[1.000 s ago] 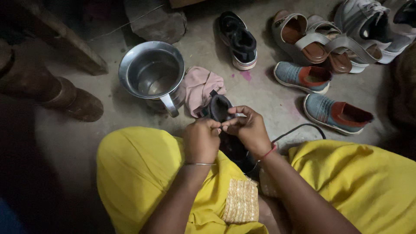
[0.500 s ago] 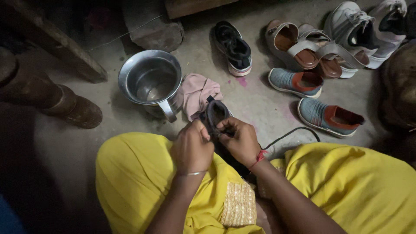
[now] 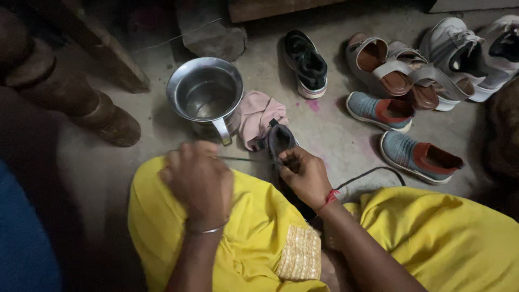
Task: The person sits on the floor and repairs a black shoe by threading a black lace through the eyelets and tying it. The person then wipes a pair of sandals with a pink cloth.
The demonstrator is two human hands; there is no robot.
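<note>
Pulling a thin thread taut: left hand [image 3: 199, 181] has drawn away from the dark shoe [image 3: 280, 141].
Left fist closed on thread; right hand [image 3: 305, 176] grips the shoe just ahead of it.

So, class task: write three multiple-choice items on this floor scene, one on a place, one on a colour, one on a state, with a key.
1. Where does the pink cloth lie?
A. beside the metal mug
B. inside the mug
C. on a white sneaker

2. What colour is the person's garment?
A. blue
B. yellow
C. green

3. What is the right hand doing?
A. resting open on the floor
B. lifting the mug
C. gripping a dark shoe

Key: 1 A, the cloth touches the floor right of the mug; 2 B, yellow fabric covers both knees; 3 C, its fingers close on the shoe's rim, while the left hand is drawn away as a fist.
</note>
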